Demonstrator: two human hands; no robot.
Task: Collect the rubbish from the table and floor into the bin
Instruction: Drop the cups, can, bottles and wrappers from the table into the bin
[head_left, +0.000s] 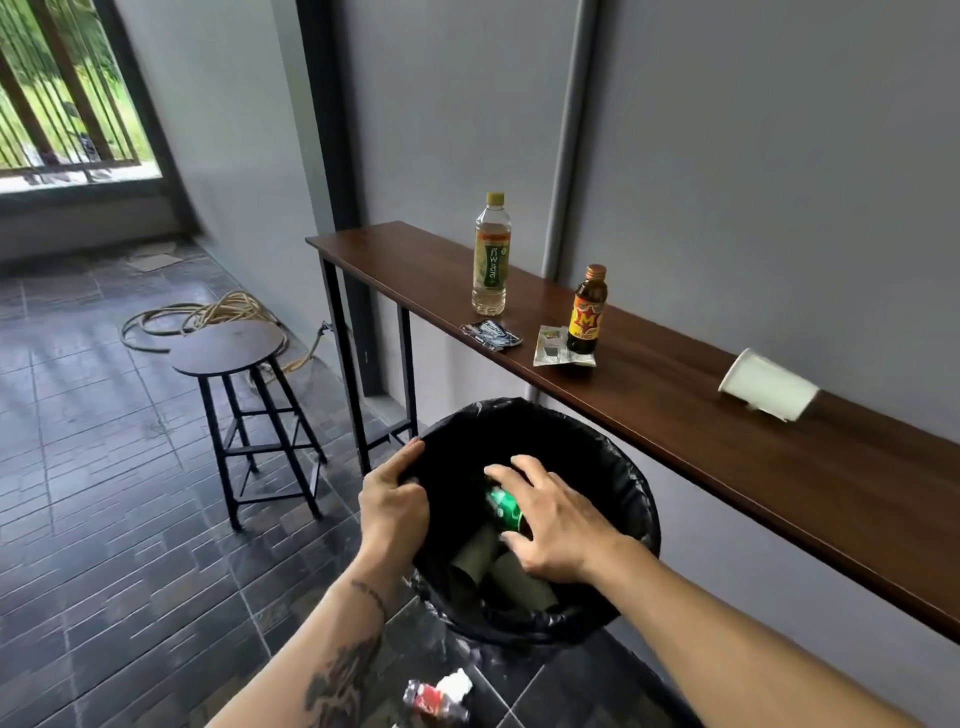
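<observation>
Head view: the left hand (392, 496) grips the bin (631, 499) rim; the right hand (550, 519) holds a green can (503, 506) inside. Cardboard tubes (498, 571) are binned. The bench (675, 410) bottles, wrappers, paper cup (768, 385) and floor litter (439, 696) remain.

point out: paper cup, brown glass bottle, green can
paper cup (768, 385): head view, on the middle of its white side wall; it lies tipped over on the table.
brown glass bottle (585, 312): head view, on its red and yellow label.
green can (503, 506): head view, on its green side, under the right hand's fingers.
</observation>
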